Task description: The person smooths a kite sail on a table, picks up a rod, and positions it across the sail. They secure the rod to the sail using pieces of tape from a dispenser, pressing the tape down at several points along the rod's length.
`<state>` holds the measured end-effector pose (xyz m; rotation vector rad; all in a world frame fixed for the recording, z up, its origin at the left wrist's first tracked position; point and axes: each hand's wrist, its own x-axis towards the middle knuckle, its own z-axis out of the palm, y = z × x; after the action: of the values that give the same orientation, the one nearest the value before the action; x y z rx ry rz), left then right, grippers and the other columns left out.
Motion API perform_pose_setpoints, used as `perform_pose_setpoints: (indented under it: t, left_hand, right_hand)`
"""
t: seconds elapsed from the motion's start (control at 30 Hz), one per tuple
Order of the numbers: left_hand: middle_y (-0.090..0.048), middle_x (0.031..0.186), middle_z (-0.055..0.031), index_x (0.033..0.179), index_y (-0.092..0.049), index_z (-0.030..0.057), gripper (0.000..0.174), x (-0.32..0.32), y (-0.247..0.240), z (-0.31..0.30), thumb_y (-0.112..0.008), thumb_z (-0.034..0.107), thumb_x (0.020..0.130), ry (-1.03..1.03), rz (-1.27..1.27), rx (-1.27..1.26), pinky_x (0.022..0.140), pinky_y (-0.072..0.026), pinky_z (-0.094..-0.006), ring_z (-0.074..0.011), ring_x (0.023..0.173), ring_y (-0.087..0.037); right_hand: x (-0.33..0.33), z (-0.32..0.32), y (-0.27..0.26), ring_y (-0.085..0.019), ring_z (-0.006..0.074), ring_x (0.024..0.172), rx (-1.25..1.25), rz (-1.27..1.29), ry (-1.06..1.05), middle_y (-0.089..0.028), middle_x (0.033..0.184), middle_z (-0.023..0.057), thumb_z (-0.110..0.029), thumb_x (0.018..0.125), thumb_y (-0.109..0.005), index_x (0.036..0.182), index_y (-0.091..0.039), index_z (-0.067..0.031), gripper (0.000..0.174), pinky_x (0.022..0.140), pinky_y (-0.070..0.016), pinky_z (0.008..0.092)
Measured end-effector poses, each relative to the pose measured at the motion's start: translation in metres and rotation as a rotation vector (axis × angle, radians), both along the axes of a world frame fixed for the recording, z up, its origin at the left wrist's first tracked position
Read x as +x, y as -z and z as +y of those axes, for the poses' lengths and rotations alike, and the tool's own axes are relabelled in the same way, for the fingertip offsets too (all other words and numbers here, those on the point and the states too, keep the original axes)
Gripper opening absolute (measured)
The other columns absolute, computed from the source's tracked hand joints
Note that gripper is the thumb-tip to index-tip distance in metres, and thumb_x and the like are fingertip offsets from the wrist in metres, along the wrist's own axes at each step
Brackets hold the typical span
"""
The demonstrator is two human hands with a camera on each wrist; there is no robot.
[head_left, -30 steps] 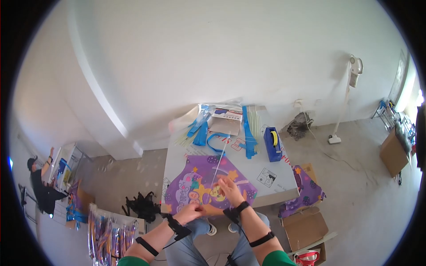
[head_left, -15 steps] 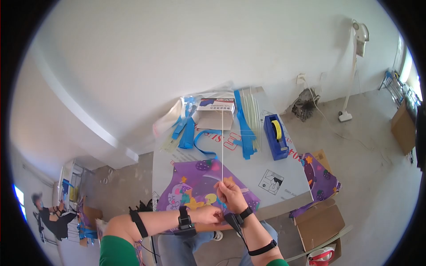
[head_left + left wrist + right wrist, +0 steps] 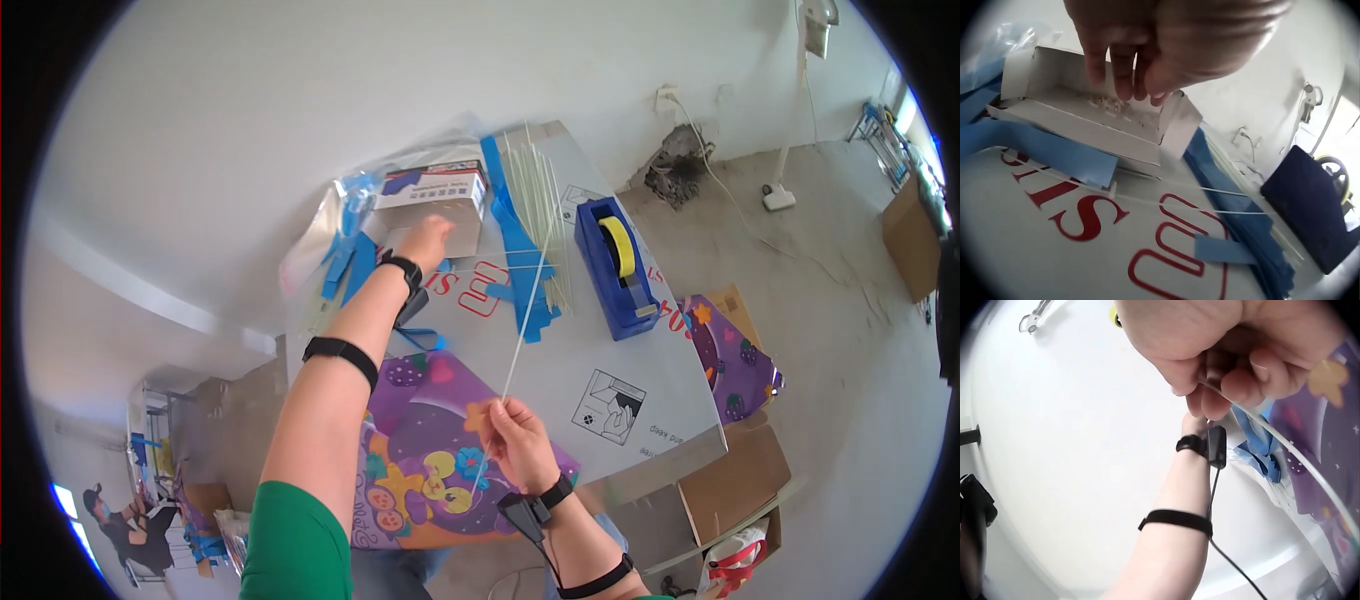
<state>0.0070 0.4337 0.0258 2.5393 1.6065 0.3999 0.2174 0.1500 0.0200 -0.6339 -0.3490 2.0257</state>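
My right hand (image 3: 520,445) pinches a thin white rod (image 3: 521,350) between thumb and fingers, and the rod slants up and away over the table. The same rod (image 3: 1300,456) runs from the fingertips toward the lower right in the right wrist view. Beneath it lies a purple printed sheet (image 3: 420,430) with cartoon figures and stars. My left hand (image 3: 425,243) reaches over an open white cardboard box (image 3: 1085,125) at the back of the table, fingers pointing down. Small light-coloured pieces (image 3: 1110,104) lie inside the box, close below the fingertips.
A blue tape dispenser (image 3: 620,285) with yellow tape stands on the right of the table (image 3: 560,400). Blue strips (image 3: 520,245) and a bundle of pale rods (image 3: 535,190) lie beside the box. Cardboard boxes (image 3: 735,465) sit on the floor at right; another person (image 3: 130,525) works at far left.
My left hand has left the near end of the rod and reached forward to the box. The right hand keeps its pinch on the rod, which now leans right. The head view has shifted.
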Motion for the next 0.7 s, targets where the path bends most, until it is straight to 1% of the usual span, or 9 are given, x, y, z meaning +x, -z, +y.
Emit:
perform_pose_setpoints:
  t: [0.07,0.1,0.13,0.17,0.27,0.3,0.47,0.53,0.7]
  left_hand:
    - [-0.059,0.112,-0.019,0.106,-0.063,0.0045,0.029,0.003,0.026,0.027,-0.049,0.0,0.082,0.009,0.04,0.078,0.092,-0.046,-0.041,-0.0357,0.106,-0.056]
    - [-0.059,0.112,-0.019,0.106,-0.063,0.0045,0.029,0.005,0.036,0.036,-0.049,0.0,0.082,0.016,0.032,0.067,0.092,-0.046,-0.041,-0.0357,0.106,-0.056]
    - [-0.056,0.119,-0.0188,0.11,-0.061,0.004,0.032,0.007,0.045,0.044,-0.047,0.001,0.082,-0.013,0.086,0.039,0.094,-0.0448,-0.0405,-0.0356,0.11,-0.054]
    - [-0.053,0.125,-0.0187,0.114,-0.059,0.0035,0.035,0.011,0.053,0.052,-0.045,0.001,0.082,-0.043,0.139,0.014,0.097,-0.0436,-0.0399,-0.0355,0.114,-0.052]
    - [-0.048,0.133,-0.0165,0.118,-0.058,0.005,0.039,0.022,0.054,0.061,-0.044,0.002,0.082,-0.121,0.015,-0.069,0.1,-0.0419,-0.0387,-0.0345,0.118,-0.049]
    - [-0.047,0.135,-0.0155,0.12,-0.057,0.0067,0.041,0.021,0.058,0.065,-0.044,0.002,0.082,-0.117,0.067,-0.079,0.1,-0.0422,-0.0387,-0.0348,0.118,-0.049]
    - [-0.049,0.134,-0.0143,0.124,-0.053,0.0079,0.043,0.019,0.07,0.068,-0.045,0.004,0.082,-0.15,0.197,-0.091,0.1,-0.0428,-0.0384,-0.0344,0.118,-0.05]
    - [-0.05,0.132,-0.0149,0.124,-0.053,0.0067,0.042,0.02,0.071,0.067,-0.045,0.005,0.083,-0.178,0.225,-0.053,0.098,-0.0436,-0.0391,-0.0345,0.115,-0.051]
    - [-0.056,0.122,-0.0161,0.114,-0.058,0.0022,0.033,0.022,0.066,0.059,-0.051,0.005,0.082,-0.171,0.063,0.069,0.095,-0.0447,-0.0394,-0.034,0.11,-0.054]
  right_hand:
    - [-0.003,0.001,0.001,-0.045,0.0038,0.058,-0.027,-0.033,-0.011,-0.054,0.07,-0.0028,-0.027,0.099,-0.049,0.096,-0.059,-0.0064,0.023,0.051,-0.0352,0.018]
    - [-0.003,0.001,0.002,-0.044,0.0028,0.059,-0.031,-0.037,-0.026,-0.057,0.075,-0.0013,-0.026,0.099,-0.048,0.099,-0.059,-0.0056,0.023,0.05,-0.0332,0.0174]
    - [-0.004,0.001,0.003,-0.044,0.0019,0.06,-0.034,-0.04,-0.039,-0.06,0.08,0.0001,-0.025,0.099,-0.048,0.102,-0.059,-0.0048,0.023,0.049,-0.0312,0.0167]
    - [-0.004,0.002,0.002,-0.045,0.0016,0.061,-0.023,-0.049,-0.038,-0.058,0.079,-0.0014,-0.025,0.099,-0.049,0.101,-0.059,-0.0052,0.022,0.05,-0.0317,0.0163]
    - [-0.006,0.001,0.006,-0.044,0.0016,0.059,-0.033,-0.044,-0.057,-0.055,0.075,-0.0029,-0.025,0.099,-0.049,0.099,-0.058,-0.0057,0.022,0.05,-0.0321,0.0161]
    - [-0.006,0.001,0.005,-0.042,0.0016,0.058,-0.023,-0.039,-0.071,-0.053,0.072,-0.0036,-0.025,0.099,-0.049,0.098,-0.058,-0.006,0.022,0.05,-0.0322,0.0161]
    - [-0.004,0.001,0.004,-0.041,0.0018,0.057,-0.032,-0.093,-0.091,-0.053,0.072,-0.0033,-0.024,0.099,-0.047,0.097,-0.058,-0.0048,0.022,0.05,-0.0315,0.016]
    - [-0.006,0.0,0.008,-0.044,0.0016,0.053,-0.016,-0.091,-0.077,-0.053,0.068,-0.0046,-0.03,0.099,-0.049,0.095,-0.058,-0.0082,0.024,0.049,-0.033,0.0161]
    - [-0.007,0.0,0.007,-0.042,0.002,0.056,-0.04,-0.089,-0.094,-0.053,0.071,-0.0033,-0.026,0.1,-0.047,0.098,-0.057,-0.005,0.024,0.05,-0.0321,0.0163]
